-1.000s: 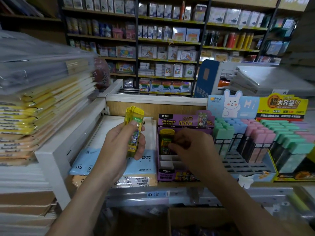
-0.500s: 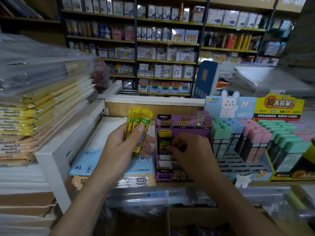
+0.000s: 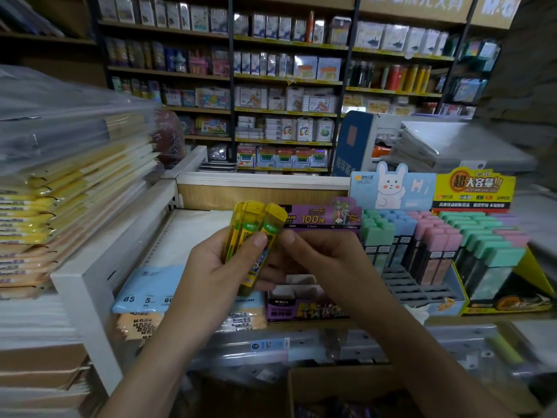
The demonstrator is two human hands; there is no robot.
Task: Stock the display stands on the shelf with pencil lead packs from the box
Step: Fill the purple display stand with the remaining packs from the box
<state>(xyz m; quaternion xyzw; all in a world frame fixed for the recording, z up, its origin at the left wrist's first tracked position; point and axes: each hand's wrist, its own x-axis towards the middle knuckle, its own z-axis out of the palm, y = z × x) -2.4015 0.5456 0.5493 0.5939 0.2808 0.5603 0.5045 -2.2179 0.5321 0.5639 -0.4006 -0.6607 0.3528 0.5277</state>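
Note:
My left hand point(image 3: 217, 267) grips a small fan of yellow pencil lead packs point(image 3: 251, 233), held upright in front of the purple display stand point(image 3: 313, 306). My right hand point(image 3: 319, 257) has come over to them, and its thumb and fingers pinch the rightmost pack near its lower half. The purple stand sits on the shelf behind my hands, and its white dividers show below my right palm. My hands hide the pack set in its back row. The cardboard box point(image 3: 340, 387) lies low, at the bottom edge.
Right of the purple stand are a blue rabbit display point(image 3: 391, 188) and a yellow display point(image 3: 476, 188), both holding pastel-capped packs. Blue B5 loose-leaf packs point(image 3: 144, 294) lie to the left, beyond a white shelf divider point(image 3: 90, 285). Stacked notebooks fill the far left.
My right hand has left the purple stand's back row and moved left and up to the packs in my left hand. My left hand shifted right with the packs.

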